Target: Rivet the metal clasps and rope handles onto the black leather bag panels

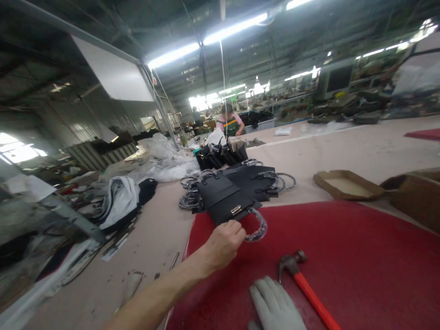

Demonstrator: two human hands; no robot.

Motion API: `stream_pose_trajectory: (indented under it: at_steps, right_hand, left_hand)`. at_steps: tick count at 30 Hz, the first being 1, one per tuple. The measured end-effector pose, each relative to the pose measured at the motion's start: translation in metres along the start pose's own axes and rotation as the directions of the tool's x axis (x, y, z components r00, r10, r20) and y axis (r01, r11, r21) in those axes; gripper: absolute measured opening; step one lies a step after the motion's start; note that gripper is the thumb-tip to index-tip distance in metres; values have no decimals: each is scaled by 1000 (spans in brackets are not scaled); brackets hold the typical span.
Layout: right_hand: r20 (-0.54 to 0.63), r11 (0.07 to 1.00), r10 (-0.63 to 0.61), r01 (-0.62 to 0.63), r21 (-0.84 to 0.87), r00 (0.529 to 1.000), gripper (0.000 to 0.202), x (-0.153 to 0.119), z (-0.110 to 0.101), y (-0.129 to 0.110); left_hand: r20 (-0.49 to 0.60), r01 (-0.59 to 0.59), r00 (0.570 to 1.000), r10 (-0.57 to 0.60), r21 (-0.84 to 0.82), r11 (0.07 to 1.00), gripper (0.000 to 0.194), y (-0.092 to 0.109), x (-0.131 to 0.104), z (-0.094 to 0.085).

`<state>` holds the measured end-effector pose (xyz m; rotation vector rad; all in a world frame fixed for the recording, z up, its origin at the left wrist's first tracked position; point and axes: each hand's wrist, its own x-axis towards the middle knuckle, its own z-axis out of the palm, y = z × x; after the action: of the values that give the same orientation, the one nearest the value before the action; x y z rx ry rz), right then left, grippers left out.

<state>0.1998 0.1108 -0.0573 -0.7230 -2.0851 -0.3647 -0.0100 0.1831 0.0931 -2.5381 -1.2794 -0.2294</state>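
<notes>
My bare left hand (227, 240) is closed on the near edge of a black bag panel (225, 197), beside its braided grey handle (259, 227). A small metal clasp (236, 210) shows on the panel, which overlaps other black pieces with wrapped handles. My right hand (275, 302), in a grey glove, lies flat with its fingers stretched on the red mat (350, 247), holding nothing. Just right of it rests a claw hammer (314, 295) with a red handle, its head pointing away from me.
Behind the panels stand several black bags (220, 155). An open cardboard tray (349, 184) and a brown box (417, 197) are at the right. Plastic wrapping (165, 158) and cloth lie at the left. A person (231, 123) is across the table.
</notes>
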Motion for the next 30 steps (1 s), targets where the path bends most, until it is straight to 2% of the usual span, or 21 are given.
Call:
stream_pose_trajectory:
  at_steps: [2,5,7,9,13,17,21,26,30]
  right_hand:
    - [29,990,137,-138,32,990,35,13,-19,-11]
    - [125,925,345,-359,123,930,23,27,-36,-21]
    - [145,857,455,-476,200,879,22,30,-39,-22]
    - [174,793,515,-543,277,840,20,31,-41,-21]
    - [231,747,532,-580,325,815,19,30,-45,-16]
    - [282,739,519,-589,328,807,22,30,-55,-14]
    - [350,768,447,-553,322,823,29,31,-69,-21]
    - [456,884,252,-395,251,854,42,42,-77,-38]
    - [555,945,110,-259,198,825,47,50,-63,-38]
  left_hand:
    - [-104,57,992,-64,-75,996,33,17,-58,4]
    - [-232,134,954,-192,-243,961,39,53,-126,16]
    - [-262,134,939,-224,-323,937,40,81,-156,24]
    - [-278,116,935,-221,-348,930,38,106,-175,29]
    - [-269,96,943,-193,-336,937,35,139,-188,28]
    - [-212,75,967,-141,-292,954,32,154,-187,21]
    - [-182,55,978,-101,-245,968,27,167,-189,17]
    - [-144,39,987,-68,-195,980,24,174,-189,14]
    - [-68,13,997,-24,-156,988,20,178,-184,13]
